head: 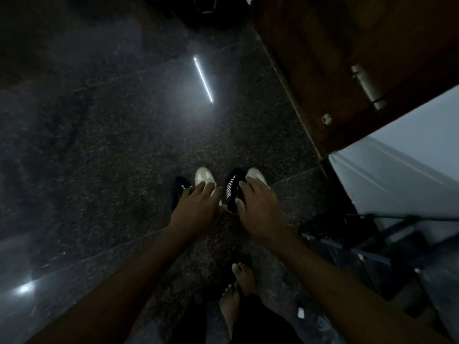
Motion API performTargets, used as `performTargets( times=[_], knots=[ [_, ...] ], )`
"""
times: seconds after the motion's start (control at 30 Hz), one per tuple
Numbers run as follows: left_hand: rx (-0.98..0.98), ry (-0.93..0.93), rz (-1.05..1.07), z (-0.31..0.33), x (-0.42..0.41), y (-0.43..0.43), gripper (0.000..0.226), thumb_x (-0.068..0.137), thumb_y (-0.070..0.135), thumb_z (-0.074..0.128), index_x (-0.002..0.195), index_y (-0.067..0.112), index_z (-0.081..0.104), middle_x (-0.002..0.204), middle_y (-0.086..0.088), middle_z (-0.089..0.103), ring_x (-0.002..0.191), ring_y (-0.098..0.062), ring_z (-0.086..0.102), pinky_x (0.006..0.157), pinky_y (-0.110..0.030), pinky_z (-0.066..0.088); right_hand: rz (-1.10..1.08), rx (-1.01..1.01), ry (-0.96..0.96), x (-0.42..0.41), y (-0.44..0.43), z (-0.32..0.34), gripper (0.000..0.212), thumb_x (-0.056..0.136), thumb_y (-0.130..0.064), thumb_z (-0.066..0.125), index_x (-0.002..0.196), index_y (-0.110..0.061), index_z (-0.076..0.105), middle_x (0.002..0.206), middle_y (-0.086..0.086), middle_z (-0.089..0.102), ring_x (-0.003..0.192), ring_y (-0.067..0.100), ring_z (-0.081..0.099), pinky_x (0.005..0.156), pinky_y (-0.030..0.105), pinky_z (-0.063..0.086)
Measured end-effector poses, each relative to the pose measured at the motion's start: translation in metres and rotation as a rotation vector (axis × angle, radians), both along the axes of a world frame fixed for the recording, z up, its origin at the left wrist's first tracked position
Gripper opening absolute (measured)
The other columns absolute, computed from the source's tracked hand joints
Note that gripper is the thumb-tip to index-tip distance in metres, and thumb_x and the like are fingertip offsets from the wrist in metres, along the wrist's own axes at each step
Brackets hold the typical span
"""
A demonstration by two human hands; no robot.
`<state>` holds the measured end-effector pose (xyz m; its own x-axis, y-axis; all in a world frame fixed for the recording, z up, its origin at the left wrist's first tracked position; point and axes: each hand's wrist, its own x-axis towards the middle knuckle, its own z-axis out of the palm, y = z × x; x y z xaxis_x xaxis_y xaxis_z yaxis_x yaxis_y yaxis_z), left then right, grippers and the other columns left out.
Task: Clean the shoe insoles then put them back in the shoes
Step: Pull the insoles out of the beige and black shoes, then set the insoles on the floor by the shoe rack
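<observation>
Both hands are reaching down to the floor [104,150]. The left hand [198,211] is lying with fingers spread and nearly straight over the left insole [205,177]. The right hand [259,211] is likewise resting open, fingers on the right insole [257,175] and thumb touching the right shoe [233,187]. Whether any fingertip is hooking under an edge cannot be told.

Each pale insole is lying just beside a dark shoe. The left shoe [179,191] is sitting outboard of the left hand's fingers, and the right shoe is sitting between the two hands. This pairing is probably keeping each insole next to the shoe that takes it.

Both insoles are running lengthwise away from the person, rounded toe ends pointing beyond the fingertips. Their heel ends are lying hidden beneath the palms.
</observation>
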<state>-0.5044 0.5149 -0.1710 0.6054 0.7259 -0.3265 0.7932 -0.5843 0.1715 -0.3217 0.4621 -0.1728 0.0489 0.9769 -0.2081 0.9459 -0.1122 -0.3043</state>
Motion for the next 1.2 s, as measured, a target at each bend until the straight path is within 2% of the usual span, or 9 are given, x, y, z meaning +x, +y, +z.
performTargets(
  times=[0.17, 0.3, 0.57, 0.67, 0.77, 0.87, 0.97, 1.07, 1.2],
  knots=[
    [0.011, -0.016, -0.157, 0.022, 0.046, -0.013, 0.061, 0.098, 0.049, 0.044, 0.148, 0.014, 0.048, 0.149, -0.013, 0.053, 0.139, -0.033, 0.049, 0.106, -0.053, 0.045, -0.12, 0.006, 0.012, 0.032, -0.041, 0.024, 0.054, 0.096, -0.032, 0.06, 0.144, -0.009, 0.05, 0.151, 0.015, 0.048, 0.142, 0.032, 0.042, 0.11, 0.048, 0.044],
    [0.018, -0.029, -0.299, 0.025, 0.086, -0.03, 0.056, 0.097, 0.048, 0.054, 0.141, 0.013, 0.056, 0.141, -0.015, 0.059, 0.132, -0.037, 0.056, 0.097, -0.054, 0.051, -0.213, -0.02, 0.018, 0.059, -0.082, 0.028, 0.056, 0.098, -0.03, 0.057, 0.147, -0.007, 0.046, 0.153, 0.016, 0.046, 0.144, 0.034, 0.04, 0.111, 0.049, 0.042],
    [0.031, -0.037, -0.582, 0.017, 0.156, -0.092, 0.057, 0.096, 0.046, 0.043, 0.136, 0.009, 0.059, 0.135, -0.017, 0.063, 0.127, -0.04, 0.059, 0.092, -0.056, 0.053, -0.44, -0.073, 0.045, 0.096, -0.178, 0.018, 0.055, 0.103, -0.033, 0.049, 0.152, -0.01, 0.041, 0.161, 0.011, 0.034, 0.15, 0.03, 0.029, 0.116, 0.047, 0.033],
    [0.028, -0.057, -0.663, 0.016, 0.178, -0.122, 0.061, 0.094, 0.044, 0.036, 0.136, 0.007, 0.06, 0.135, -0.018, 0.063, 0.125, -0.04, 0.06, 0.09, -0.055, 0.055, -0.529, -0.055, 0.064, 0.107, -0.215, 0.017, 0.056, 0.101, -0.034, 0.045, 0.151, -0.01, 0.043, 0.159, 0.013, 0.038, 0.148, 0.031, 0.033, 0.113, 0.049, 0.039],
    [0.03, -0.059, -0.733, 0.011, 0.199, -0.153, 0.055, 0.097, 0.042, 0.05, 0.141, 0.01, 0.055, 0.139, -0.015, 0.059, 0.129, -0.038, 0.056, 0.094, -0.052, 0.052, -0.609, -0.045, 0.093, 0.117, -0.252, 0.016, 0.054, 0.101, -0.03, 0.051, 0.15, -0.01, 0.044, 0.159, 0.012, 0.037, 0.149, 0.03, 0.032, 0.113, 0.049, 0.038],
    [0.028, -0.066, -0.802, 0.009, 0.218, -0.185, 0.057, 0.097, 0.042, 0.053, 0.143, 0.008, 0.054, 0.141, -0.017, 0.059, 0.131, -0.04, 0.055, 0.097, -0.053, 0.053, -0.683, -0.045, 0.083, 0.125, -0.288, 0.014, 0.053, 0.096, -0.025, 0.057, 0.146, -0.008, 0.049, 0.156, 0.014, 0.042, 0.146, 0.032, 0.037, 0.109, 0.052, 0.043],
    [0.03, -0.083, -0.848, 0.006, 0.233, -0.217, 0.058, 0.098, 0.04, 0.054, 0.146, 0.008, 0.049, 0.144, -0.017, 0.055, 0.136, -0.039, 0.05, 0.101, -0.052, 0.05, -0.744, 0.002, 0.058, 0.134, -0.322, 0.009, 0.053, 0.093, -0.031, 0.046, 0.138, -0.004, 0.057, 0.147, 0.018, 0.053, 0.137, 0.036, 0.049, 0.1, 0.053, 0.049],
    [0.057, -0.1, -0.907, -0.003, 0.248, -0.247, 0.056, 0.098, 0.04, 0.052, 0.145, 0.01, 0.05, 0.143, -0.015, 0.055, 0.135, -0.035, 0.051, 0.1, -0.049, 0.049, -0.789, -0.002, 0.059, 0.142, -0.352, 0.004, 0.053, 0.095, -0.027, 0.048, 0.142, -0.004, 0.053, 0.152, 0.017, 0.046, 0.142, 0.036, 0.043, 0.107, 0.053, 0.045],
    [0.067, -0.164, -0.944, -0.03, 0.274, -0.279, 0.054, 0.1, 0.043, 0.043, 0.143, 0.011, 0.053, 0.141, -0.014, 0.058, 0.134, -0.034, 0.053, 0.098, -0.048, 0.052, -0.867, 0.061, -0.007, 0.159, -0.392, -0.022, 0.054, 0.096, -0.034, 0.041, 0.14, -0.005, 0.055, 0.15, 0.016, 0.05, 0.139, 0.035, 0.047, 0.105, 0.053, 0.047]
  ],
)
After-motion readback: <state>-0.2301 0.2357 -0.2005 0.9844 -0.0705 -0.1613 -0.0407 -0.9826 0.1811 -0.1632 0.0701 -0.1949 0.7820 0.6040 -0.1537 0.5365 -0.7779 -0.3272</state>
